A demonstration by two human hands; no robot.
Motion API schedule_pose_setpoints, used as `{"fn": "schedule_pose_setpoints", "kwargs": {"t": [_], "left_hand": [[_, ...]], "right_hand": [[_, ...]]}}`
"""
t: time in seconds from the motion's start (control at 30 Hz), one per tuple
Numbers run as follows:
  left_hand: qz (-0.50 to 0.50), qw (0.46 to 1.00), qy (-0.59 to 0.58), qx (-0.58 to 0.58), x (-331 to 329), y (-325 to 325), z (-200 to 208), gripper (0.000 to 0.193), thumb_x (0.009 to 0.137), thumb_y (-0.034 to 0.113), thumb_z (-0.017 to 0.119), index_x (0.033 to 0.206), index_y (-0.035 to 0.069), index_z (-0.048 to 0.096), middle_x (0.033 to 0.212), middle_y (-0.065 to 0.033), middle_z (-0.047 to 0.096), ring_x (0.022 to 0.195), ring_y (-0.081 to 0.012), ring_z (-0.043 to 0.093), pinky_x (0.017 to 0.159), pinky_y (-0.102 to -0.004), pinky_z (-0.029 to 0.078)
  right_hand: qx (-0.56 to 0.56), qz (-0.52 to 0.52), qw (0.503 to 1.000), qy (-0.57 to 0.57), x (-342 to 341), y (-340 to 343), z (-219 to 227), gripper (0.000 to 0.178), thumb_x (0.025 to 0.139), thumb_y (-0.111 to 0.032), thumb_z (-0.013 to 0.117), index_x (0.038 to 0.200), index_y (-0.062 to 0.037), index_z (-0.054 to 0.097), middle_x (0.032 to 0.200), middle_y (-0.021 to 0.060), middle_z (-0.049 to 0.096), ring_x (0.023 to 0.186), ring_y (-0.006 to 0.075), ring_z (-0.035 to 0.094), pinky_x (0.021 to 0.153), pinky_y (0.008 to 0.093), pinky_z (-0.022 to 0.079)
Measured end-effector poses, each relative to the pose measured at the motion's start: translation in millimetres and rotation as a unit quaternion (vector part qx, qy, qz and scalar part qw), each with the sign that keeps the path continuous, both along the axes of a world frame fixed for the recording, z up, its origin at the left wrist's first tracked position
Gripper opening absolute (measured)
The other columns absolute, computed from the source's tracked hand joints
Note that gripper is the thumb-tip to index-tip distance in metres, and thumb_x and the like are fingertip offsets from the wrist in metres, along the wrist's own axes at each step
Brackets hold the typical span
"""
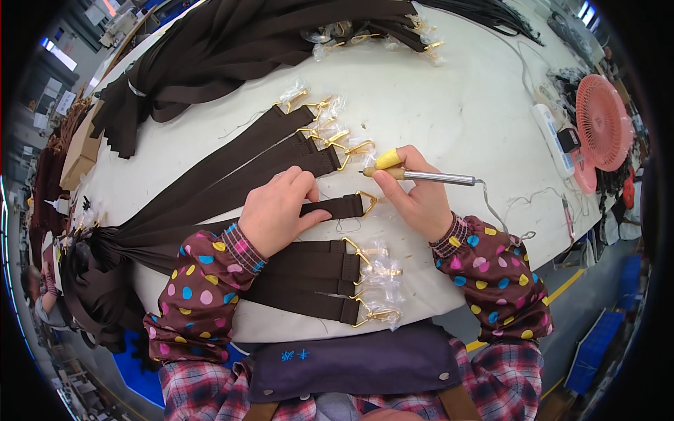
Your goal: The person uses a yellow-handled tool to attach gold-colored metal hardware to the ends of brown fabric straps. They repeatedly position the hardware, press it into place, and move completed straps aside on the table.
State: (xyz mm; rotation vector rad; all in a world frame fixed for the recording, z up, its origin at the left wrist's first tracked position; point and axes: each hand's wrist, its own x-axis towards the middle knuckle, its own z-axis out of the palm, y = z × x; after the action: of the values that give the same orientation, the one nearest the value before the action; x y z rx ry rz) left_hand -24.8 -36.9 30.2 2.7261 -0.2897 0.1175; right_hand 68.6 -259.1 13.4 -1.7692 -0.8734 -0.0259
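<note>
My left hand (281, 210) pinches a dark brown webbing strap (344, 207) near its stitched end, thumb on top. A gold metal ring (366, 202) hangs from that end, and a loose thread (347, 226) lies just below. In my right hand (421, 196) is a corded pen-like tool (449, 178) with a wooden grip and a metal barrel. Its thin tip points left, above and apart from the held strap. Yellow wrap covers one right fingertip. More straps (274, 168) fan out above, others (302, 270) below, with gold clasps (358, 149) partly in clear plastic.
A big pile of brown straps (203, 56) covers the table's far left. To the right are a pink fan (604, 123), a white power strip (553, 140) and trailing grey cord (491, 210). A cardboard box (81, 151) sits at the left edge, and blue crates (593, 351) stand on the floor.
</note>
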Motion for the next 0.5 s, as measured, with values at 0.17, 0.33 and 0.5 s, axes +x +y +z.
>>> {"fn": "schedule_pose_setpoints", "kwargs": {"t": [0.17,0.33,0.5], "left_hand": [[0.017,0.998,-0.034,0.058,-5.5,-12.0,-7.0,0.032,0.076,0.019,0.078,0.092,0.01,0.052,0.09,-0.0034,0.055,0.073,-0.0235,0.061,0.06,-0.0331,0.051],[-0.013,0.995,0.039,-0.095,-0.2,-7.7,-8.6,0.034,0.077,0.018,0.078,0.099,0.009,0.054,0.092,-0.0045,0.056,0.067,-0.0182,0.061,0.06,-0.0305,0.051],[-0.032,0.987,0.084,-0.131,13.6,-7.9,-8.6,0.032,0.079,0.014,0.077,0.101,0.007,0.056,0.089,-0.005,0.055,0.063,-0.0156,0.057,0.059,-0.0276,0.049]], "right_hand": [[0.005,-0.007,1.0,-0.002,-9.3,-1.0,0.9,0.021,0.086,-0.017,0.069,0.091,-0.0028,0.054,0.083,0.0099,0.063,0.073,0.0216,0.06,0.066,0.032,0.046],[-0.018,0.048,0.993,0.102,-11.3,0.7,-1.7,0.017,0.087,-0.01,0.065,0.091,-0.0019,0.05,0.081,0.0055,0.058,0.075,0.013,0.055,0.067,0.0277,0.044],[-0.032,0.063,0.992,0.102,-12.0,4.4,-1.1,0.018,0.086,-0.008,0.065,0.089,-0.0012,0.05,0.079,0.0066,0.058,0.071,0.0134,0.056,0.065,0.0277,0.045]]}}
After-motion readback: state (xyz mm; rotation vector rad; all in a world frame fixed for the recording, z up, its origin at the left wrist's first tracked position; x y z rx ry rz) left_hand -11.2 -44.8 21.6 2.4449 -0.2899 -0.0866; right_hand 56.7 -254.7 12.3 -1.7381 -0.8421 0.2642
